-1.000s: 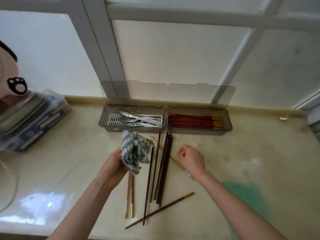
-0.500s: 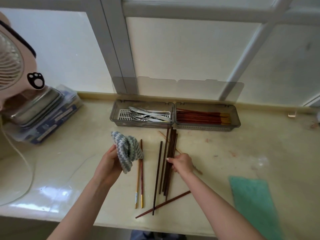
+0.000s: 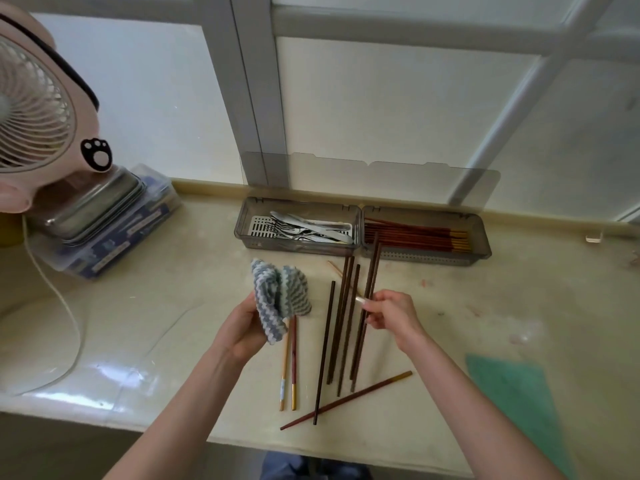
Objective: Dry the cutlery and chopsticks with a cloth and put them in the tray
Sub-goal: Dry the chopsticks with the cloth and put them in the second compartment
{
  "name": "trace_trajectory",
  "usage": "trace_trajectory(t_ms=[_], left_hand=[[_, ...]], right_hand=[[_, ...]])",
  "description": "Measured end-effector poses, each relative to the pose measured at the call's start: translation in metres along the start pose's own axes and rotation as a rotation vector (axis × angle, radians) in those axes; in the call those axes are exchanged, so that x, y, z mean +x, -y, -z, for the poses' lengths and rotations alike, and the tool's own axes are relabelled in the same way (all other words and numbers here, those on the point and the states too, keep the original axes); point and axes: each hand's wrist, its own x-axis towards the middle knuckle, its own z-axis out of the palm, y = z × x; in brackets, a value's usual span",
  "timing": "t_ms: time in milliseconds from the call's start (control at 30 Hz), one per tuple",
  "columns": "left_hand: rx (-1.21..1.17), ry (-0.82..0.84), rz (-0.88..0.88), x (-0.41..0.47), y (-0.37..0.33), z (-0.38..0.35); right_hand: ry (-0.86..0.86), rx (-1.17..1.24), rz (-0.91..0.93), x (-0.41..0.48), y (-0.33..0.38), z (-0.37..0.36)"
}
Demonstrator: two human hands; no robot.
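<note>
Two dark chopsticks (image 3: 367, 299) are pinched in the right hand (image 3: 388, 315), tips raised toward the tray (image 3: 362, 233), while more lie loose just in front of it. The left hand (image 3: 242, 329) is closed on the bunched striped cloth (image 3: 278, 297). Best to wrap the cloth around the pair, draw it along their full length, then lay them in the tray's right compartment.

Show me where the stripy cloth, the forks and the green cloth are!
stripy cloth (image 3: 280, 295), head view, middle of the bunched fabric.
forks (image 3: 285, 229), head view, on the tines.
green cloth (image 3: 512, 393), head view, middle of its flat surface.
</note>
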Motion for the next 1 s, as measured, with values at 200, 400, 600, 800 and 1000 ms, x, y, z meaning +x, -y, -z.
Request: trace_trajectory(t_ms=[200,400,600,800,1000], left_hand=[[0.246,0.059,-0.025,-0.001,0.001,-0.017],[0.384,0.026,-0.082,0.004,0.021,-0.030],[0.461,-0.048,-0.179,0.004,0.024,-0.034],[0.485,-0.134,-0.243,0.006,0.026,-0.041],[0.669,-0.225,-0.264,0.007,0.028,-0.039]], right_hand=[[0.414,-0.013,0.196,-0.031,0.023,-0.024],[0.470,-0.186,0.166,-0.044,0.010,-0.055],[0.454,-0.218,0.151,-0.046,0.004,-0.054],[0.358,-0.131,0.194,-0.048,0.000,-0.057],[0.332,-0.191,0.200,-0.048,0.012,-0.044]])
